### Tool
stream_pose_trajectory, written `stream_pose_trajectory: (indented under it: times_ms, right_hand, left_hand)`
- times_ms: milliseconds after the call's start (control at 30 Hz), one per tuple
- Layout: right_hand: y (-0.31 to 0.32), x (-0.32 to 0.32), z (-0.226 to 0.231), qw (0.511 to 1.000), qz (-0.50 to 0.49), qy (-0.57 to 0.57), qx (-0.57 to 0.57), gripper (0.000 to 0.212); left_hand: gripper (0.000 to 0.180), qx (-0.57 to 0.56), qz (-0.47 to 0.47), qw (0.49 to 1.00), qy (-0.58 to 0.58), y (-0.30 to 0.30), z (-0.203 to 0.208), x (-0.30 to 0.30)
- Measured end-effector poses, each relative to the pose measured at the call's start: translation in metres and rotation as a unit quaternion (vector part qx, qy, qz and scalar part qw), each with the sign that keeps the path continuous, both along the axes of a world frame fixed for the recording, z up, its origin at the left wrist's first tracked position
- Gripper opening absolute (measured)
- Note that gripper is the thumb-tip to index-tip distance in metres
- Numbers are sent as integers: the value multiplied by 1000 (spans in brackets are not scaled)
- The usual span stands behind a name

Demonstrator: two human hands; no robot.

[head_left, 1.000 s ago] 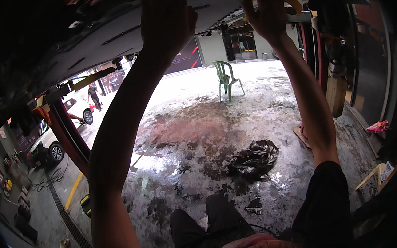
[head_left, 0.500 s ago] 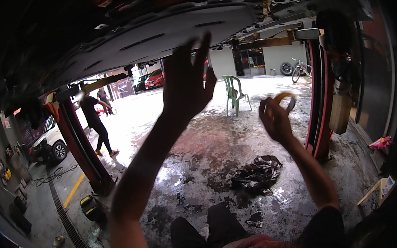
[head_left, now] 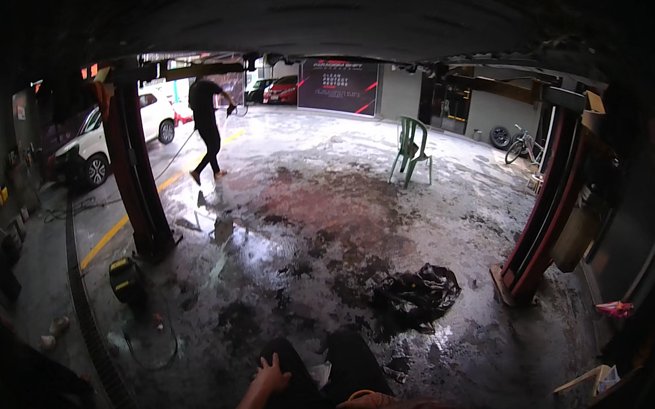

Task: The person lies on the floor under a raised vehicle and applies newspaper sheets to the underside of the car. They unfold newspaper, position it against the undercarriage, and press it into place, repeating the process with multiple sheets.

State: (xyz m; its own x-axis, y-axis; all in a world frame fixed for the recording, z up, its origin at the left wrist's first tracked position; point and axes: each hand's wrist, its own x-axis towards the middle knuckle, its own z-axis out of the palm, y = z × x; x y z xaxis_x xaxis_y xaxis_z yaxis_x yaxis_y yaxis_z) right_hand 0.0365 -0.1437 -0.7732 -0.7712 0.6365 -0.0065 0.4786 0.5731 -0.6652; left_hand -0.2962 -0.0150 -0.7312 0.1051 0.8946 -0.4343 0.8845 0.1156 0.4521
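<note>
My left hand (head_left: 272, 376) rests on my dark-trousered left thigh near the bottom of the view, its fingers apart and nothing in it. Low in my lap, my right hand (head_left: 367, 404) is only partly visible. A thin yellow-orange ring, like a roll of tape (head_left: 361, 394), shows at its upper edge, held by that hand. Between my legs there is a pale, crumpled scrap (head_left: 321, 375). The dark underside of a raised car (head_left: 405, 22) spans the top of the view above me.
Red lift posts stand left (head_left: 134, 167) and right (head_left: 538, 209). A crumpled black plastic bag (head_left: 421, 294) lies on the wet, stained floor. A green chair (head_left: 410, 150) stands beyond. A person in black (head_left: 206, 125) holds a hose near a white car (head_left: 89, 151).
Both my hands have come down from the car's underside to my lap, the right with the tape roll. My view has tilted and shifted. The person in black has moved right.
</note>
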Motion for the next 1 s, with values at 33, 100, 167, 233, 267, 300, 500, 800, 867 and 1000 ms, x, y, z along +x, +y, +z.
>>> stream_pose_trajectory:
  times_ms: [33, 100, 167, 233, 267, 300, 500, 800, 867, 1000]
  right_hand:
    - [-5, 7, 8, 1000, 13, -24, -6, 49]
    - [-10, -13, 88, 990, -12, -132, -49, 49]
    - [-2, -27, 113, 978, -28, -199, -58, 51]
    - [10, -22, 117, 987, -41, -148, -55, 49]
    - [19, -23, 129, 989, -62, -121, -63, 46]
    - [29, -25, 139, 992, -84, -79, -52, 41]
    - [113, -50, 96, 978, -188, -40, 85, 48]
    - [204, -107, -59, 934, 58, -197, -293, 68]
    - [208, -108, -52, 936, 12, -161, -314, 54]
    - [216, -95, -76, 913, -89, -52, -395, 39]
  left_hand:
    - [89, -5, 45, 998, -39, -18, -4, 4]
    - [85, 43, 22, 998, -29, -35, 1, 6]
    - [79, 124, 46, 990, -46, -41, 2, 2]
    - [78, 167, 64, 983, -44, -44, -6, 6]
    - [78, 171, 68, 982, -43, -39, -6, 9]
    - [78, 180, 77, 979, -50, -39, -4, 10]
    - [79, 193, 109, 971, -86, -42, 4, 7]
    - [72, 229, 131, 956, -130, -51, 9, -5]
    - [72, 221, 144, 955, -133, -49, 11, -7]
    - [71, 215, 151, 953, -152, -46, 16, -8]
